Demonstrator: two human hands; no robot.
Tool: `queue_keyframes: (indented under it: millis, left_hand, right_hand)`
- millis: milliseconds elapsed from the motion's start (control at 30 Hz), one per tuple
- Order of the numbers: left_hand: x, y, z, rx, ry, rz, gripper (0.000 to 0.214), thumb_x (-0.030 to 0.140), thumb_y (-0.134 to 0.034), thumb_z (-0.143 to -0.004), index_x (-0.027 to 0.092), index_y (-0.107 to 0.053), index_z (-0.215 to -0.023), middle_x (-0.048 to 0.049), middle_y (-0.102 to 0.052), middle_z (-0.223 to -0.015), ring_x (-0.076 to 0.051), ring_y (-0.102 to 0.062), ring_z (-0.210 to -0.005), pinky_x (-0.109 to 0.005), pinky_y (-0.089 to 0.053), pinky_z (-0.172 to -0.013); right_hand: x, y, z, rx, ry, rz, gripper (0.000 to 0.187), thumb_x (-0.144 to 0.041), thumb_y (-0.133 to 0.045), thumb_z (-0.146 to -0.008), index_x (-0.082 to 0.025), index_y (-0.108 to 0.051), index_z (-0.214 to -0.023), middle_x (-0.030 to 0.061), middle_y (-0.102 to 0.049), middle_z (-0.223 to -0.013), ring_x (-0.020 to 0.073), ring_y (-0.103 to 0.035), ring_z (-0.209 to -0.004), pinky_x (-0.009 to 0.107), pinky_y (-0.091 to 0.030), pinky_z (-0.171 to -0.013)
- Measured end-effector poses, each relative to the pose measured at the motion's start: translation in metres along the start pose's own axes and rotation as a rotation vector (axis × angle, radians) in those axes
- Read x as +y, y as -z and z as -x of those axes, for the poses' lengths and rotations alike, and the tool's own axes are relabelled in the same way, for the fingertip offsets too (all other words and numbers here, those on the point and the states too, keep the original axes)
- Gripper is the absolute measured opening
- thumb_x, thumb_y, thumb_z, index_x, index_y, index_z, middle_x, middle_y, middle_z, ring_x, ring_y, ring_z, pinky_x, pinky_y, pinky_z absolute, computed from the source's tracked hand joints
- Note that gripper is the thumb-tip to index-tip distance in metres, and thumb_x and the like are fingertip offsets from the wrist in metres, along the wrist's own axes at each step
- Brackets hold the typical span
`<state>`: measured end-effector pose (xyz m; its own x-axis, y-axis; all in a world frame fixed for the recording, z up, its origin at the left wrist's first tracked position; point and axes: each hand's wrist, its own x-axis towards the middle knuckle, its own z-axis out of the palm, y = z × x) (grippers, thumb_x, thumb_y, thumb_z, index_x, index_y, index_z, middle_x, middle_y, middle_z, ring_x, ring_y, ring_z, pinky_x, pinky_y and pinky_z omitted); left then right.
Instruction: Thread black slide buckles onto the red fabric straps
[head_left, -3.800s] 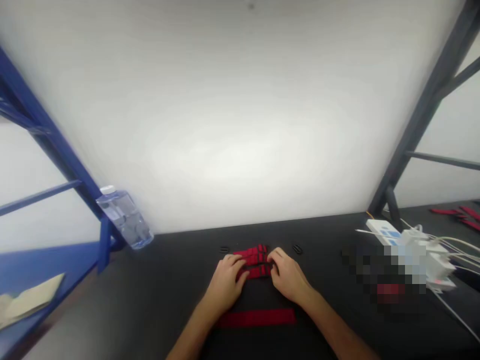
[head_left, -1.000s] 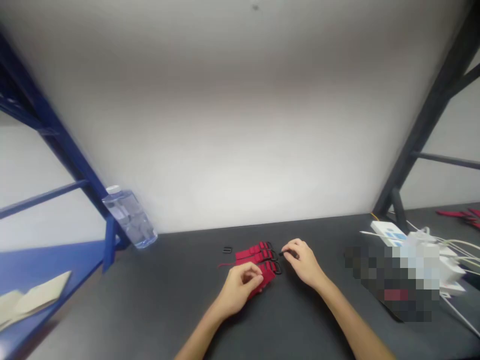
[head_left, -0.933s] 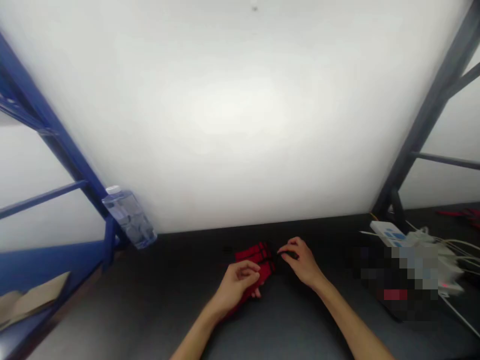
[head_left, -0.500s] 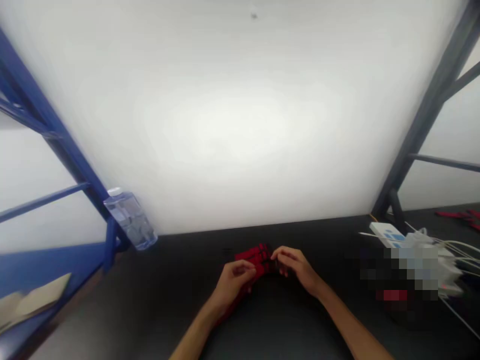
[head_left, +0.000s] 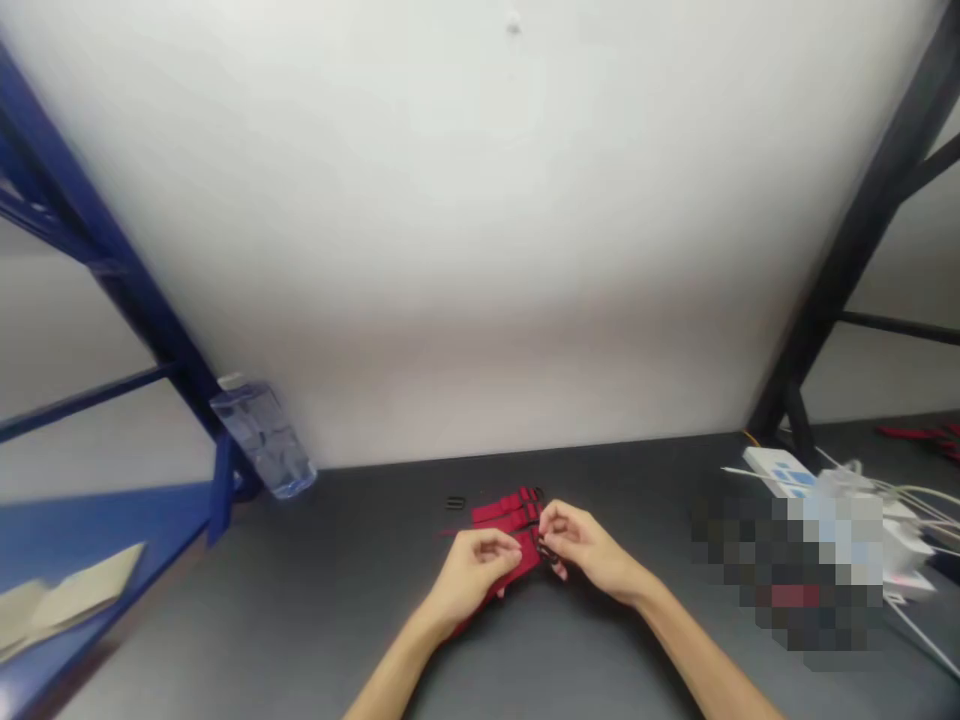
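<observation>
My left hand (head_left: 474, 568) is closed on a red strap (head_left: 517, 562) just above the dark table (head_left: 315, 620). My right hand (head_left: 589, 555) pinches a small black buckle (head_left: 548, 551) at the end of that strap. The two hands almost touch. Right behind them lies a small pile of red straps (head_left: 506, 511) fitted with black buckles. A loose black buckle (head_left: 454, 502) rests to the left of the pile.
A clear water bottle (head_left: 262, 448) leans at the blue shelf frame (head_left: 112, 300) on the left. White power strips with cables (head_left: 832, 495) sit at the right, beside a dark frame post (head_left: 840, 290). More red straps (head_left: 919, 433) lie far right.
My right hand picked up a black buckle from right of the pile and brought it to the strap in my left hand. The strap that lay near me is off the table.
</observation>
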<state>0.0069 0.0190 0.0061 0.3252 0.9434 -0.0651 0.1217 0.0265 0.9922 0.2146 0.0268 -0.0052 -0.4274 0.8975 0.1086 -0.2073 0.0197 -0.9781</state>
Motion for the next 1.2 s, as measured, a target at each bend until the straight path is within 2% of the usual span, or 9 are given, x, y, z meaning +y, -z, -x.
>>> queue_keyframes:
  millis: [200, 333, 700, 933, 1100, 1200]
  left_hand:
    - [-0.001, -0.001, 0.000, -0.035, -0.021, 0.013, 0.032, 0.041, -0.072, -0.076, 0.010, -0.066, -0.082, -0.0011, -0.060, -0.059, -0.010, -0.053, -0.045, -0.021, -0.041, -0.045]
    - [-0.003, -0.001, 0.001, -0.047, -0.012, -0.009, 0.031, 0.041, -0.070, -0.079, 0.011, -0.065, -0.084, -0.0006, -0.060, -0.058, -0.010, -0.054, -0.043, -0.019, -0.037, -0.042]
    - [-0.004, 0.000, -0.001, -0.074, -0.044, 0.008, 0.033, 0.043, -0.070, -0.078, 0.012, -0.063, -0.085, 0.0002, -0.060, -0.055, -0.010, -0.055, -0.044, -0.018, -0.036, -0.042]
    - [-0.005, -0.002, 0.000, -0.108, -0.013, 0.039, 0.035, 0.045, -0.072, -0.076, 0.011, -0.063, -0.083, 0.0006, -0.059, -0.053, -0.009, -0.050, -0.040, -0.018, -0.037, -0.041]
    - [-0.008, -0.001, -0.001, -0.064, -0.004, 0.074, 0.035, 0.041, -0.076, -0.073, 0.010, -0.065, -0.083, -0.0014, -0.061, -0.050, -0.011, -0.053, -0.040, -0.020, -0.040, -0.041]
    - [-0.009, -0.001, 0.000, -0.059, 0.014, 0.107, 0.033, 0.038, -0.078, -0.071, 0.009, -0.067, -0.082, -0.0031, -0.064, -0.051, -0.012, -0.055, -0.040, -0.020, -0.041, -0.041]
  right_hand:
    - [0.003, -0.003, -0.002, 0.009, 0.025, -0.020, 0.032, -0.041, -0.071, -0.079, -0.019, -0.052, -0.091, -0.0021, -0.055, -0.082, 0.0098, -0.057, -0.056, 0.025, -0.049, -0.053]
    - [-0.001, -0.006, -0.001, 0.030, 0.017, -0.027, 0.033, -0.040, -0.074, -0.076, -0.019, -0.054, -0.092, -0.0009, -0.056, -0.086, 0.0111, -0.061, -0.059, 0.027, -0.052, -0.057]
    - [0.004, -0.005, 0.000, -0.030, -0.027, -0.114, 0.035, -0.037, -0.076, -0.075, -0.017, -0.056, -0.094, 0.0005, -0.060, -0.087, 0.0137, -0.066, -0.061, 0.034, -0.058, -0.062]
    - [0.010, -0.011, -0.003, -0.046, -0.046, -0.113, 0.039, -0.039, -0.079, -0.071, -0.017, -0.055, -0.092, 0.0006, -0.061, -0.084, 0.0136, -0.065, -0.059, 0.031, -0.058, -0.057]
    - [0.011, -0.013, -0.003, -0.029, -0.035, -0.134, 0.040, -0.039, -0.080, -0.070, -0.019, -0.051, -0.086, -0.0023, -0.061, -0.078, 0.0138, -0.065, -0.057, 0.030, -0.057, -0.055]
    - [0.009, -0.014, -0.002, -0.034, -0.045, -0.121, 0.038, -0.040, -0.081, -0.069, -0.017, -0.054, -0.083, -0.0016, -0.061, -0.073, 0.0140, -0.064, -0.057, 0.029, -0.056, -0.055]
